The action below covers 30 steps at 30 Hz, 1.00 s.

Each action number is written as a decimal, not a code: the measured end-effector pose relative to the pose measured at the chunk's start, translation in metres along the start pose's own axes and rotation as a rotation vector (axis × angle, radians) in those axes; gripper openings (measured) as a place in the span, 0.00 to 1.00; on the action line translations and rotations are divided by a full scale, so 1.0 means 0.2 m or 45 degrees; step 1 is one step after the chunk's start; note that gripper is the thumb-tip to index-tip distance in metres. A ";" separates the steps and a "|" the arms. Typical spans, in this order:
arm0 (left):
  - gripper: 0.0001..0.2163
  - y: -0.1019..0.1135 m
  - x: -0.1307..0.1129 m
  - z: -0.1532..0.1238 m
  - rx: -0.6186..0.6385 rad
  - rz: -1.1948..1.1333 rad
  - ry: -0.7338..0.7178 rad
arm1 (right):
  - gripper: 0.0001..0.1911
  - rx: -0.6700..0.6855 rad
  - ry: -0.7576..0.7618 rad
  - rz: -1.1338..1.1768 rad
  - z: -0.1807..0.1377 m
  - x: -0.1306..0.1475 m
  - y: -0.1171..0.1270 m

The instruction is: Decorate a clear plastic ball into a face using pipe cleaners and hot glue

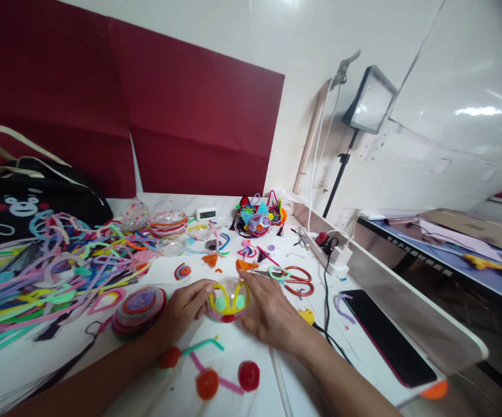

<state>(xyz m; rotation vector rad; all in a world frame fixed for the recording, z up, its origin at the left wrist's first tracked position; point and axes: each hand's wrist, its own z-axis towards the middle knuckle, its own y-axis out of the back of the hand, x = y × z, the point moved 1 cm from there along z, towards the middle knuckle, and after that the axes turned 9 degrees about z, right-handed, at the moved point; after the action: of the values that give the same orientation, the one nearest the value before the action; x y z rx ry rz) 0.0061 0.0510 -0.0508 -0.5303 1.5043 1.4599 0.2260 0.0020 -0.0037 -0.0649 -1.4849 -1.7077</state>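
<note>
A clear plastic dome (228, 289) stands on the white tabletop, trimmed with yellow pipe-cleaner loops, two green spirals and a red piece at its lower front. My left hand (190, 304) grips its left side with bent fingers and thumb. On the opposite side my right hand (270, 307) holds it, the fingers lying along the wall. Left of my left hand sits a round coiled pipe-cleaner piece (140, 307) in purple, orange and pink. Orange-handled scissors (298, 281) lie beyond my right hand. Nearer me are a red coil (249, 375) and an orange coil (207, 383).
Loose pipe cleaners (59, 266) heap up at the left before a black bag (29, 200). Finished colourful ornaments (257, 217) and a small digital clock (206, 214) stand at the back. At the right are a power strip (329, 258), a black cable and a phone (389, 336).
</note>
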 end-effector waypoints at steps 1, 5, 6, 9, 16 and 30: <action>0.19 0.00 0.00 0.00 0.004 0.000 0.000 | 0.43 -0.002 0.002 -0.001 0.00 0.00 0.00; 0.19 0.00 0.00 0.00 0.012 -0.005 -0.002 | 0.43 -0.011 0.013 -0.012 0.00 0.00 0.00; 0.19 0.00 0.00 0.00 0.010 -0.002 -0.004 | 0.42 -0.017 0.018 -0.017 0.00 0.00 0.00; 0.19 0.00 -0.01 0.00 -0.004 0.014 -0.007 | 0.42 -0.034 0.036 -0.038 0.00 -0.02 0.00; 0.19 -0.01 -0.03 0.00 -0.001 0.017 -0.013 | 0.41 -0.047 0.035 -0.049 0.01 -0.04 -0.03; 0.16 -0.01 -0.03 0.01 -0.014 -0.032 -0.027 | 0.44 -0.022 0.185 -0.216 0.06 -0.05 -0.07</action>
<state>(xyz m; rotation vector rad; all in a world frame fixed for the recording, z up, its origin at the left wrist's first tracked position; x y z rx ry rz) 0.0101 0.0505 -0.0471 -0.5373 1.4689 1.4506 0.2186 0.0176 -0.0160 0.1773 -1.4009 -1.8186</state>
